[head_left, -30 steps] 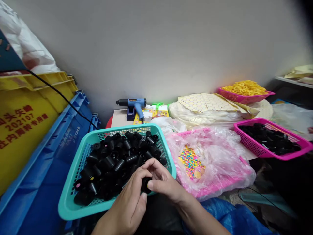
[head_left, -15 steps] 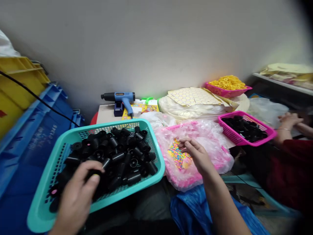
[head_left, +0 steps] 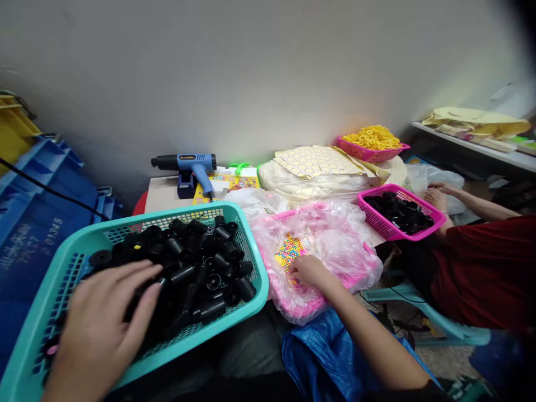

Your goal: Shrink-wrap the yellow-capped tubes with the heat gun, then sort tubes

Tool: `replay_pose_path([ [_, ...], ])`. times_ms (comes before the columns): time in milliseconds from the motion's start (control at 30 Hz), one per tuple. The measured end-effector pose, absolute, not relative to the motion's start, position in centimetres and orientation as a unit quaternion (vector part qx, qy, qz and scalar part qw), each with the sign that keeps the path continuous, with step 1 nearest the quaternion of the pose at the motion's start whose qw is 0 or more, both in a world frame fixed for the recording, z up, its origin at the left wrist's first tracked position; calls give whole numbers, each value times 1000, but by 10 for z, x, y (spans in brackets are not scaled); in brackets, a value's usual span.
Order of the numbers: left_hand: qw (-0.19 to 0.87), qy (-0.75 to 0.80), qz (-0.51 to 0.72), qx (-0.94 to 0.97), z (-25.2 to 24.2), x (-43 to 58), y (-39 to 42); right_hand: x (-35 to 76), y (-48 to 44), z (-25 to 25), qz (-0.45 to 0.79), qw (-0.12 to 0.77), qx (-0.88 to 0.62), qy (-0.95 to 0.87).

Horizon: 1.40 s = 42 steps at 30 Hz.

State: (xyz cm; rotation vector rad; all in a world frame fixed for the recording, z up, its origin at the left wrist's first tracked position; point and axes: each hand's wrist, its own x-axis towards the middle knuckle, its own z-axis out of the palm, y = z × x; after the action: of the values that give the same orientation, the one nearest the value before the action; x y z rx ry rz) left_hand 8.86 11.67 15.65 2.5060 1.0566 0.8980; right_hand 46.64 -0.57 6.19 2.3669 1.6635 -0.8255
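A teal basket [head_left: 255,245] on the left holds many black cylindrical parts [head_left: 209,307]. Over its left part is my left hand [head_left: 104,324], fingers apart and bent above the parts; nothing is plainly held in it. My right hand [head_left: 312,272] reaches into a pink tray [head_left: 301,312] lined with clear plastic, its fingertips down at the small multicoloured beads [head_left: 288,251]. Those fingers are bent together, and what is between them is hidden.
A blue heat gun [head_left: 196,163] lies behind the teal basket. Pink baskets with black parts [head_left: 400,215] and yellow rings [head_left: 372,138] stand right. Blue crates [head_left: 46,195] rise at left. Another person's hands [head_left: 438,195] work at far right.
The view has shifted right. My right hand has lowered onto the beads. My left hand has opened, and the black part seen in it before is no longer gripped.
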Motion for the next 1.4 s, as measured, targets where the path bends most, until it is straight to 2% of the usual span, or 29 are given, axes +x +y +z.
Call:
replay_pose_path([
  [100, 132, 268, 285, 911, 150, 112, 92, 466, -5, 60, -265, 61, 785, 556],
  [200, 152, 254, 203, 934, 144, 145, 76, 466, -6, 62, -243, 8, 796, 555],
  [333, 121, 251, 107, 954, 142, 177, 69, 463, -8, 73, -216, -136, 798, 547],
  [467, 126, 227, 71, 963, 149, 188, 77, 451, -8, 91, -224, -286, 762, 536],
  [533, 163, 225, 84, 957, 153, 186, 81, 439, -7, 101, -234, -342, 744, 524],
  [700, 368, 286, 220, 857, 156, 157, 74, 388, -7, 132, -300, -466, 672, 491],
  [800, 390, 294, 243, 838, 154, 136, 63, 350, -7, 150, -414, -547, 589, 427],
  [867, 378, 290, 252, 842, 151, 127, 57, 328, -4, 160, -440, -549, 554, 445],
  [1000, 376, 272, 276, 842, 143, 120, 53, 305, 5, 170, -383, -510, 525, 563],
  [1067, 383, 264, 279, 840, 140, 120, 52, 302, 7, 170, -393, -496, 520, 573],
  [1233, 377, 251, 265, 851, 147, 121, 51, 298, 8, 160, -467, -509, 490, 532],
  [1400, 382, 210, 285, 853, 154, 123, 49, 291, 11, 147, -617, -537, 356, 452],
])
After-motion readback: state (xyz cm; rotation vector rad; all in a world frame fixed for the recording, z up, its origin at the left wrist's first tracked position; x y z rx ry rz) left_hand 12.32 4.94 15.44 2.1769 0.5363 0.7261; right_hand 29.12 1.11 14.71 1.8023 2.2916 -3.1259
